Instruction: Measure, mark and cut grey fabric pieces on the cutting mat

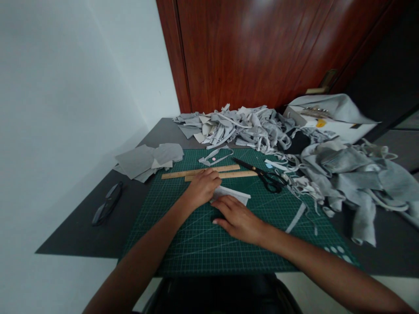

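A small piece of grey fabric (pixel 241 197) lies on the green cutting mat (pixel 209 253), with a pale folded strip along its far edge. My left hand (pixel 203 187) has its fingers curled down at the fabric's left end; its thumb is mostly hidden. Resting on the near side of the fabric is my right hand (pixel 240 219), its fingers stretched out and the thumb held apart. Two wooden rulers (pixel 176 175) lie just beyond my left hand. Black-handled scissors (pixel 262 172) sit to the right, blades pointing away to the left.
Grey fabric scraps (pixel 235 124) are heaped at the back. A larger fabric pile (pixel 356 170) covers the right side, before a white box (pixel 340 126). Flat fabric pieces (pixel 140 159) and eyeglasses (pixel 107 204) lie at left. A narrow strip (pixel 296 217) is near my right forearm.
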Demonstrator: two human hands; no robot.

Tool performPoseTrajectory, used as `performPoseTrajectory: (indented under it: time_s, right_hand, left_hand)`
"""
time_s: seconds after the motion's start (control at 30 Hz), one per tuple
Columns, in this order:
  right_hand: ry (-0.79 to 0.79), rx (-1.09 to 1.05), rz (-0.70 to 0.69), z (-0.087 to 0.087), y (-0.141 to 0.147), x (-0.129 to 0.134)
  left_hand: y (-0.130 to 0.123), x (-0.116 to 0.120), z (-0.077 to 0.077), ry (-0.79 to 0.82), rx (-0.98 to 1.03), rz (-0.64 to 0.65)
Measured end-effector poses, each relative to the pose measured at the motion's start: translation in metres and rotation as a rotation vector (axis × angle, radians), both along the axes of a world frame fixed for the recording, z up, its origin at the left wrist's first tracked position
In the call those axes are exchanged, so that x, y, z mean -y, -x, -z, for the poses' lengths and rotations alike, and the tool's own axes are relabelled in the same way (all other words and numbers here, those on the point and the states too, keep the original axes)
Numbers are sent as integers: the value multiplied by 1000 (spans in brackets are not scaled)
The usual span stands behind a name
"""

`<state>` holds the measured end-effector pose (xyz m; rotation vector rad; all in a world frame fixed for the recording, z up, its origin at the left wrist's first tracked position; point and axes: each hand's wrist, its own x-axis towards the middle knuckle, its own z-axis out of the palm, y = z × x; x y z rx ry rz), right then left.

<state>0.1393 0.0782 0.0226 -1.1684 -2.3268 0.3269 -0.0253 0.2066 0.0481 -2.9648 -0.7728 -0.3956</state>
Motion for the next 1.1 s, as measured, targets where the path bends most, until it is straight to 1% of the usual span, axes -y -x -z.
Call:
performPoseTrajectory:
  time_s: [0.07, 0.1, 0.17, 0.2, 0.3, 0.43, 0.5, 0.63, 0.7, 0.77, 0.83, 0.9, 0.97, 1.03, 1.1]
  right_hand:
    - [36, -30, 54, 1, 1, 0]
    - [53, -28, 98, 1, 1, 0]
    - [87, 6, 183, 0, 1, 1]
    - [103, 30, 199, -1, 1, 1]
    - [124, 78, 175, -4, 1, 1]
    - [69, 76, 136, -5, -1, 1]
    - [40, 67, 95, -6, -2, 2]
    - [12, 44, 21, -12, -8, 1]
    - [17, 40, -40, -16, -11, 0]
    - [38, 14, -78, -18, -13, -1]
    - [94, -51, -62, -18, -13, -2]
    - [155, -146, 11, -14, -11, -3]
    - [186, -169, 95, -9, -8, -4]
    - [176, -56, 143, -6, -7, -3]
    - [155, 97, 94, -6, -7, -2]
  left_hand:
    - [0, 1, 1, 78, -42, 94]
    - [-1, 2, 1, 128, -60, 109]
    - [-2, 5, 1, 195, -77, 84]
    - [-2, 7, 1, 203, -73, 61]
    - [-4, 11, 2, 176, -21, 30]
    - [-5, 15, 4, 248, 46, 158]
    - [-5, 17, 7, 294, 29, 168]
    - [-5, 21, 12, 349, -112, 55]
    - [-5, 24, 13, 344, -132, 3]
    - [-6, 25, 13, 300, -113, -43]
    - [-7, 26, 10, 227, -73, -94]
    - [-8, 27, 6, 144, -36, -160]
    - [-10, 29, 2, 58, -21, -239]
    - [-14, 31, 0, -8, -22, -307]
    - [-18, 34, 2, -15, -23, -358]
